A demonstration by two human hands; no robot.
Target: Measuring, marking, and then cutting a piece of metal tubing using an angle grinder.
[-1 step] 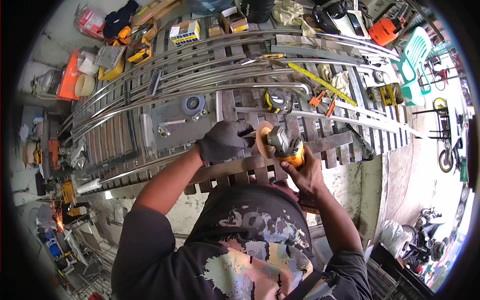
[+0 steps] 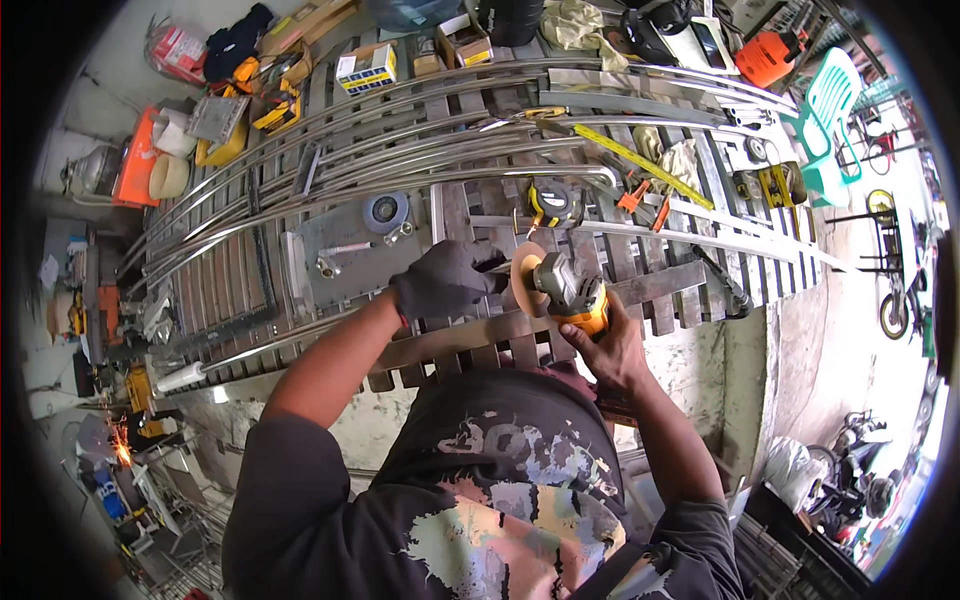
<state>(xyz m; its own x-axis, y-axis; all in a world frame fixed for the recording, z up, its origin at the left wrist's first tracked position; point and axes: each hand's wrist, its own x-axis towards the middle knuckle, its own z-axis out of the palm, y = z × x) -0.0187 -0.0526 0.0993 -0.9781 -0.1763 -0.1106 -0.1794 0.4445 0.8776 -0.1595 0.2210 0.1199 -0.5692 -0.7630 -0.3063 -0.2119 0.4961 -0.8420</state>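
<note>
- The left hand [image 2: 447, 279], gloved, presses closed on a metal strip [image 2: 520, 265] on the slatted workbench [image 2: 240, 290].
- The right hand [image 2: 612, 345] is clamped on the angle grinder [image 2: 565, 287], at 3 o'clock of the glove.
- The disc meets the strip; the cut seems unfinished.

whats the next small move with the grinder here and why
Probably ease the grinder's disc down onto the metal piece that the gloved left hand grips. The right hand holds the yellow angle grinder from below, with the disc right beside the glove's fingers, so the contact should be light and angled away from them. No sparks show at the disc.
</note>
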